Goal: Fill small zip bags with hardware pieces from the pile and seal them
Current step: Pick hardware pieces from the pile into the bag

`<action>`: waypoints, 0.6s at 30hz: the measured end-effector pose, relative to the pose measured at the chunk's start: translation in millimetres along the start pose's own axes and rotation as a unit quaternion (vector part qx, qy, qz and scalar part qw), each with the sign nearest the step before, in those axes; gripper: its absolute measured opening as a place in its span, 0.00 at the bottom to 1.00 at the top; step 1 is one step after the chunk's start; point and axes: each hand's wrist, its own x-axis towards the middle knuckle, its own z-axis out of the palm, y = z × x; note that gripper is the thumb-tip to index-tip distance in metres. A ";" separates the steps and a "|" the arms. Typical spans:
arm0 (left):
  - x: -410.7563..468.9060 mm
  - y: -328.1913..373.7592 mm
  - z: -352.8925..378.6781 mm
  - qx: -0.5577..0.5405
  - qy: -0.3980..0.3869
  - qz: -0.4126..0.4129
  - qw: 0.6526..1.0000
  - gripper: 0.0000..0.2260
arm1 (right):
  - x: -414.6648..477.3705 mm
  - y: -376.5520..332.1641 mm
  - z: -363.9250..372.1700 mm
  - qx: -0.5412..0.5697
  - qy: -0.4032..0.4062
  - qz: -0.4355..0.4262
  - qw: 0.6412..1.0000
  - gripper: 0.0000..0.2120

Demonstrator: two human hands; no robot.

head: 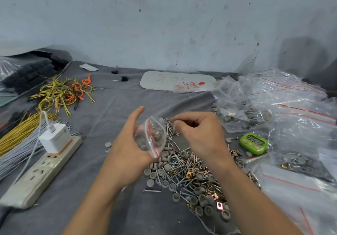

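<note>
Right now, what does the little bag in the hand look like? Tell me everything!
The small zip bag is clear, crinkly plastic with a red stripe along its mouth. Grey round pieces sit inside. The left hand holds it tilted, mouth toward the right, seemingly not sealed yet. It hangs just above the pile of hardware.

Beyond the grip rises a pale bluish wall, stained and chipped. Under the grip, a wrinkled grey cloth covers the worktop. The light is soft.
</note>
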 end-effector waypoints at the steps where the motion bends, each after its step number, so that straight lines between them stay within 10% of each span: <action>1: -0.1 -1.5 -2.4 -0.014 0.008 -0.006 1.000 0.49 | 3.2 9.3 -1.3 -0.045 -0.005 0.035 0.998 0.08; 7: 1.8 -8.4 -7.3 -0.003 0.014 -0.011 1.000 0.47 | 5.8 38.4 18.9 -0.296 -0.167 0.096 0.936 0.16; 18: 2.5 -10.3 1.3 0.081 0.000 0.009 0.997 0.47 | 3.8 37.1 25.0 -0.361 -0.180 0.043 0.914 0.11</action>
